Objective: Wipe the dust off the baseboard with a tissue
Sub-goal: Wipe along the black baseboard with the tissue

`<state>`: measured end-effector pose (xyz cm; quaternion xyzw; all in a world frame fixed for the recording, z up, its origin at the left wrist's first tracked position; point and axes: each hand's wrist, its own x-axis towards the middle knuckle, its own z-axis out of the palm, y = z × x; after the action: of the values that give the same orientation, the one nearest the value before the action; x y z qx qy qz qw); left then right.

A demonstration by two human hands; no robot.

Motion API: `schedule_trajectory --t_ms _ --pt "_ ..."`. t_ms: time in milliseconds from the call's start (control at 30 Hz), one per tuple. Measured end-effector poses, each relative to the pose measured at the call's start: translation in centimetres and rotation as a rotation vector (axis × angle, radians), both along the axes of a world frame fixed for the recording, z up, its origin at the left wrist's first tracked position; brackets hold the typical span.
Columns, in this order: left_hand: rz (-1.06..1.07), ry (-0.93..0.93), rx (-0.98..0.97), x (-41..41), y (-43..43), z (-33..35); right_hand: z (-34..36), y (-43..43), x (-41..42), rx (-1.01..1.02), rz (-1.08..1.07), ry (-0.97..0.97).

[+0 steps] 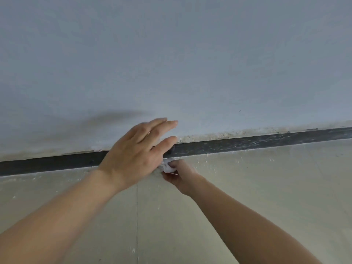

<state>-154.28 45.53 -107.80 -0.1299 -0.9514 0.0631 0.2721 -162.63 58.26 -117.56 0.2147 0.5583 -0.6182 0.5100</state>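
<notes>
A dark baseboard [247,144] runs across the view where the pale wall meets the floor, streaked with whitish dust on its right stretch. My right hand [181,177] grips a crumpled white tissue [169,166] low against the bottom edge of the baseboard, near the middle. My left hand [137,151] is spread with straight fingers in front of the baseboard and lower wall, just left of and above the tissue, and it hides part of the board behind it.
The grey-blue wall [171,63] fills the upper view. Beige floor tiles [266,187] with white specks and a thin joint line [137,216] lie below. Crumbly plaster residue [219,134] lines the top edge of the baseboard on the right.
</notes>
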Motion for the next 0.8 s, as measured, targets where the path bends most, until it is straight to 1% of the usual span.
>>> schedule_trajectory --t_ms 33,100,167,233,367,433,467,533,600,667,733,800 --pt "0.015 0.042 -0.124 -0.8 -0.3 0.7 -0.2 -0.4 -0.2 -0.061 -0.049 -0.043" --pt "0.141 0.103 -0.343 -1.9 -1.5 1.4 -0.3 -1.1 -0.6 -0.124 -0.101 -0.083" --pt "0.246 0.119 -0.501 -2.4 -2.5 1.6 0.1 -0.9 -1.1 -0.147 -0.163 -0.122" --pt "0.293 0.098 -0.611 -2.4 -3.0 1.8 1.0 -0.1 -2.0 -0.155 -0.234 -0.148" --pt "0.309 0.052 -0.732 -1.7 -3.2 2.8 2.4 3.7 -4.8 -0.133 -0.330 -0.193" --pt "0.313 0.036 -0.753 -1.7 -3.2 3.3 2.3 5.8 -6.3 -0.089 -0.421 -0.203" --pt "0.326 0.032 -0.761 -1.6 -3.2 3.3 2.2 6.7 -6.9 -0.036 -0.436 -0.176" --pt "0.332 0.032 -0.773 -1.8 -3.2 2.9 1.8 7.8 -7.2 0.088 -0.397 -0.106" --pt "0.301 0.036 -0.740 -2.1 -3.2 2.7 1.2 7.7 -5.7 0.157 -0.294 -0.099" --pt "0.271 0.057 -0.676 -2.4 -3.1 2.5 0.9 6.4 -3.1 0.077 -0.177 -0.134" --pt "0.268 0.054 -0.564 -2.6 -2.4 2.2 1.2 4.3 -0.9 -0.068 -0.084 -0.158" --pt "0.271 0.019 -0.424 -2.5 -1.5 1.7 1.7 1.9 -0.1 -0.162 -0.053 -0.157"
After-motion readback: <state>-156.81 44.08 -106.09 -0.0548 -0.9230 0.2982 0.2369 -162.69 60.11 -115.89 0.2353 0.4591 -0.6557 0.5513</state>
